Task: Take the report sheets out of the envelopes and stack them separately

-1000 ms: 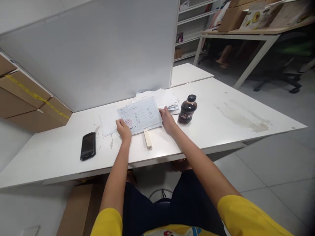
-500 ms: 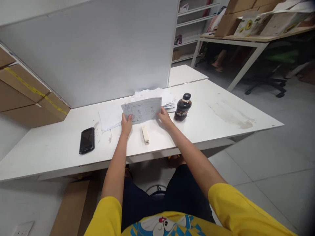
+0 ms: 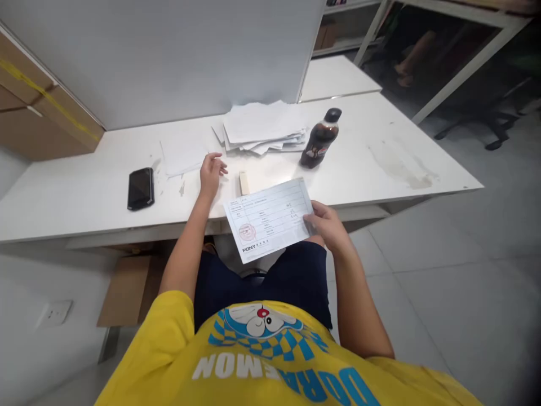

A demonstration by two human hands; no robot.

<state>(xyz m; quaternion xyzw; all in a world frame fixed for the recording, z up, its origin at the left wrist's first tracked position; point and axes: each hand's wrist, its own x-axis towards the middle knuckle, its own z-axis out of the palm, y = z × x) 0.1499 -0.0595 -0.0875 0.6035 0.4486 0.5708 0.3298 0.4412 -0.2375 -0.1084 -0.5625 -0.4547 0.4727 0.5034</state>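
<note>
A printed paper form (image 3: 270,217) with a red round stamp and the word PONY is gripped at its right edge by my right hand (image 3: 327,225). It hangs tilted above my lap and the desk's front edge. My left hand (image 3: 212,172) is off the form, fingers loosely curled and apart over the desk, holding nothing. Just right of that hand lies a small cream-coloured stapler-like object (image 3: 244,183), its near end hidden behind the form. Loose white sheets (image 3: 180,160) lie left of my left hand. Behind it sits a stack of papers (image 3: 262,127).
On the white desk (image 3: 359,192) stands a dark cola bottle (image 3: 320,138) right of the papers. A black phone-like device (image 3: 141,189) lies at the left. Cardboard boxes (image 3: 46,121) fill the left end, and a grey partition (image 3: 169,62) rises behind. Another person's leg (image 3: 416,56) shows beyond.
My left hand has let go of the form and stays over the desk. My right hand has drawn the form down and towards me. The view has tipped downward.
</note>
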